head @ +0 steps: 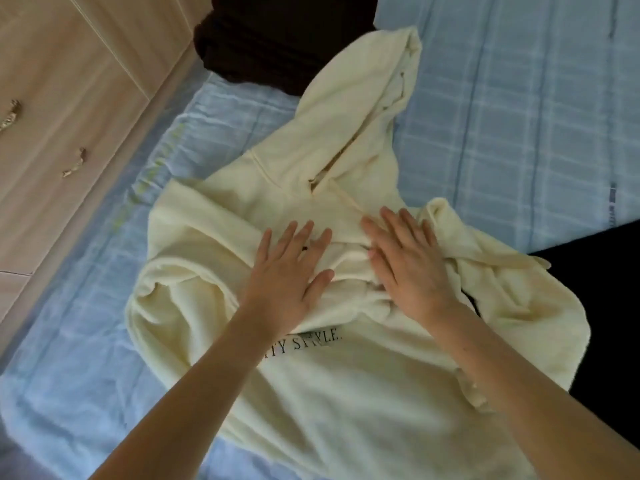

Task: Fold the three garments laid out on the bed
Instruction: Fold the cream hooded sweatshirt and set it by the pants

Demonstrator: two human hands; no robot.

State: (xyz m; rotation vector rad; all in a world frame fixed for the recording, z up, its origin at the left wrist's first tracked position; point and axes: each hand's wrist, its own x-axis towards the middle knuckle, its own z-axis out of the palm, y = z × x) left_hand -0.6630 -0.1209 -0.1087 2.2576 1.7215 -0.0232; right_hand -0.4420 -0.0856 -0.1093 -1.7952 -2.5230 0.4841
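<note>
Hoodie (pixel 363 393), cream, lies face up in the middle of the bed (pixel 519 133), its hood (pixel 363 98) pointing to 1 o'clock. Both sleeves are drawn in over the chest: the left sleeve (pixel 194 271) bunches at 9 o'clock and the right sleeve (pixel 502 282) at 3 o'clock. The left hand (pixel 291 268) and right hand (pixel 405 261) rest flat side by side where the sleeves meet, with the fingers (pixel 304 237) straight and slightly spread, pressing and holding nothing.

The step looks like smoothing the tucked sleeves before the body is folded. To do it well, sweep both palms outward toward 9 and 3 o'clock to flatten the puffed shoulders. Square the side edges, then bring the hood down.

A brown garment (pixel 277 39) lies at 12 o'clock, touching the hood. A black garment (pixel 595 289) sits at 4 o'clock under the right sleeve. A wardrobe (pixel 69 98) stands at 10 o'clock.
</note>
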